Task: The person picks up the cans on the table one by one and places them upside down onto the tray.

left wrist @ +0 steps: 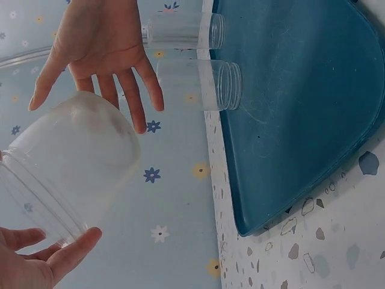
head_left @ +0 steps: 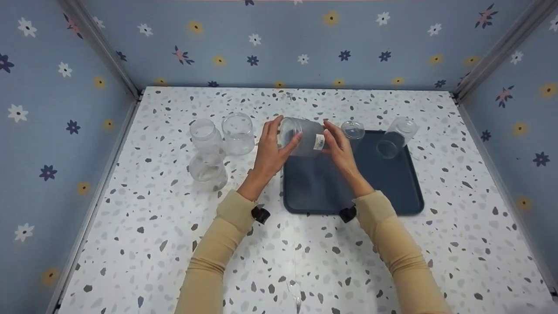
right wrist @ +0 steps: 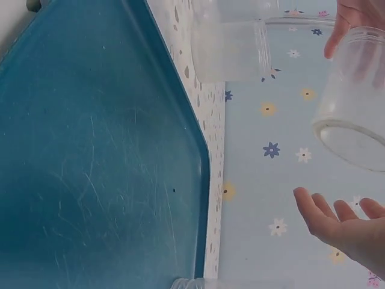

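Note:
A clear wide-mouthed jar (head_left: 307, 131) is tilted on its side above the far left part of the blue tray (head_left: 314, 192). My left hand (head_left: 271, 150) grips it around the threaded neck, thumb on the near side. A small white label (head_left: 319, 141) shows near the jar's base. Close to that base is my right hand (head_left: 343, 152). In the right wrist view the right hand (right wrist: 346, 226) has its fingers loosely extended, apart from the jar (right wrist: 355, 108).
Two narrower clear jars, one (head_left: 352, 131) and another (head_left: 396, 137), stand mouth down at the tray's far edge. Left of the tray, three clear jars (head_left: 238, 135) (head_left: 205, 133) (head_left: 208, 170) are grouped on the speckled table (head_left: 174, 235). Flower-patterned panels (head_left: 279, 43) enclose the table.

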### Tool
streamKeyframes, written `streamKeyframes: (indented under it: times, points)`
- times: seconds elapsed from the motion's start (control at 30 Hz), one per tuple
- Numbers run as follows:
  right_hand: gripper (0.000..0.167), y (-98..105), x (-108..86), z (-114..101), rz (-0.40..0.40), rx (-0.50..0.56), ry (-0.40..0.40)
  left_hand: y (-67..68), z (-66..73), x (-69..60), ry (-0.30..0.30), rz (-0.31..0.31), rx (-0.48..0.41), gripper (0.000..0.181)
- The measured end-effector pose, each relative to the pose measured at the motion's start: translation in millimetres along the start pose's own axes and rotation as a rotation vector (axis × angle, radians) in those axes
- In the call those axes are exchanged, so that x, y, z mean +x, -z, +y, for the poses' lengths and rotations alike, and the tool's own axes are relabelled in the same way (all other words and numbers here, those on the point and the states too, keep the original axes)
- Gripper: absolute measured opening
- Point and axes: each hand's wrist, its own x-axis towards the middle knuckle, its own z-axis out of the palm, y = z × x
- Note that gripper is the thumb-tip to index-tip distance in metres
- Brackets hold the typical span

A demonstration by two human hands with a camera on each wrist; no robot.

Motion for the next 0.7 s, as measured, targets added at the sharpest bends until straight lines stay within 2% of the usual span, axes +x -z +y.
streamKeyframes:
  times: [0.13,0.3,0.47,0.7]
  points:
    - [0.047,-0.8,-0.2,6.6,-0.012,0.05,-0.08,-2.5,-5.1,-2.7,-0.007,0.0,-0.063,0.064]
    - [0.05,-3.3,-3.6,7.5,-0.025,0.112,-0.161,-6.0,-12.1,-6.1,-0.034,0.019,-0.114,0.071]
    - [0.056,-3.9,-5.6,12.5,-0.054,0.174,-0.169,-7.9,-17.8,-8.7,-0.04,0.025,-0.162,0.077]
    - [0.064,-3.6,-8.7,19.7,-0.119,0.289,-0.146,-8.3,-25.3,-15.4,-0.007,-0.027,-0.247,0.076]
